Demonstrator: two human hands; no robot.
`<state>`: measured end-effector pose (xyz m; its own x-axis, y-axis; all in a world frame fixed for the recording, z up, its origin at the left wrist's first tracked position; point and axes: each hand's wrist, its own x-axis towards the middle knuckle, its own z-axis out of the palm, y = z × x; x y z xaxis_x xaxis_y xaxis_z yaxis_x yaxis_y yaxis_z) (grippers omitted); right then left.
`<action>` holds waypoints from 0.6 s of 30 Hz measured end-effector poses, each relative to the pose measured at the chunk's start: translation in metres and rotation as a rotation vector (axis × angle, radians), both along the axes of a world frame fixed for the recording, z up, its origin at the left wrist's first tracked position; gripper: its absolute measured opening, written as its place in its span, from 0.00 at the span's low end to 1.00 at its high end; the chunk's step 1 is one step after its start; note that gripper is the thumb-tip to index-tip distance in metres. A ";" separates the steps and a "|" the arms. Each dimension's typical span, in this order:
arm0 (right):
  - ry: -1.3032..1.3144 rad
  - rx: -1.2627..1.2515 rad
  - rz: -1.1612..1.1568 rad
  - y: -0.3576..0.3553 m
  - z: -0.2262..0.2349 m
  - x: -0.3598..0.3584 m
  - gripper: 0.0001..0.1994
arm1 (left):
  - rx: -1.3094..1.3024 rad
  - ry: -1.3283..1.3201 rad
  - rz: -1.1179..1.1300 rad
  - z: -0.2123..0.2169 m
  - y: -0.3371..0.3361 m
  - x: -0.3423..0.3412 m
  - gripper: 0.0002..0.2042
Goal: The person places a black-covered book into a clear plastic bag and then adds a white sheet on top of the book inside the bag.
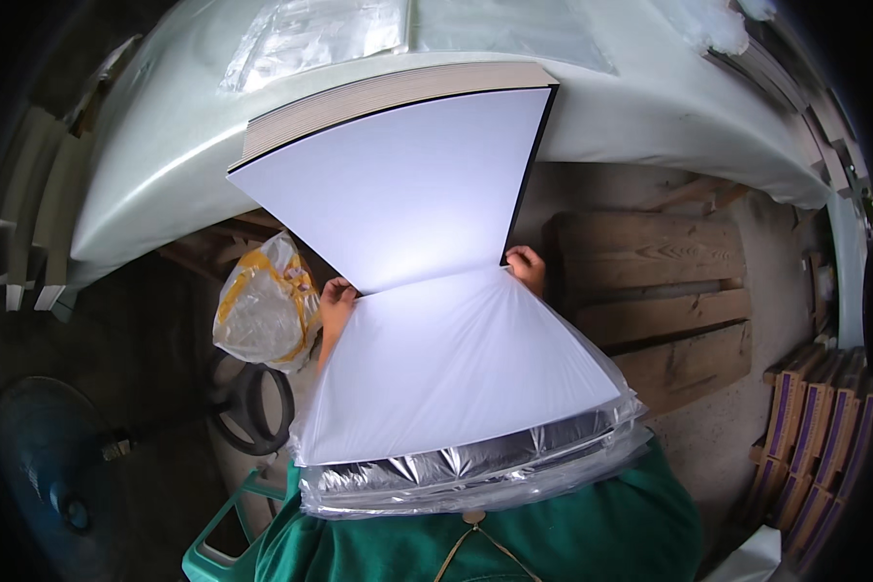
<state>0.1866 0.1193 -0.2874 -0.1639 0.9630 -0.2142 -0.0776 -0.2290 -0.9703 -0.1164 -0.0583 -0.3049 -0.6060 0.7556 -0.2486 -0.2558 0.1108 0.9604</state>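
A thick stack of large white sheets with a thin black edge [398, 184] lies on the pale plastic-covered table, its near end jutting past the table edge. A second bundle of white sheets in a clear plastic bag with silvery lining [456, 388] slopes down toward the person's chest, its far edge meeting the stack's near edge

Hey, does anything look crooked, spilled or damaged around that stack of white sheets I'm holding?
Nothing looks spilled or torn. The one oddity: the table stack juts well past the table edge, unsupported underneath. Left hand and right hand grip the plastic-wrapped stack where the two meet.
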 end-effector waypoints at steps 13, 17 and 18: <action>-0.369 -0.047 -0.196 -0.003 -0.015 0.008 0.20 | 0.402 1.035 0.769 0.226 0.052 -0.048 0.08; -0.531 0.178 -0.111 0.001 -0.090 0.030 0.23 | 0.411 1.325 0.185 0.391 0.124 -0.020 0.06; -0.539 0.186 -0.061 0.004 -0.106 0.033 0.23 | 0.315 1.435 -0.018 0.415 0.148 -0.011 0.07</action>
<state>0.2196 0.1238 -0.3929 -0.0214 0.9967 -0.0782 0.4319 -0.0613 -0.8998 -0.1270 0.0895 0.1096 -0.1758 0.6732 0.7182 0.9167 -0.1540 0.3686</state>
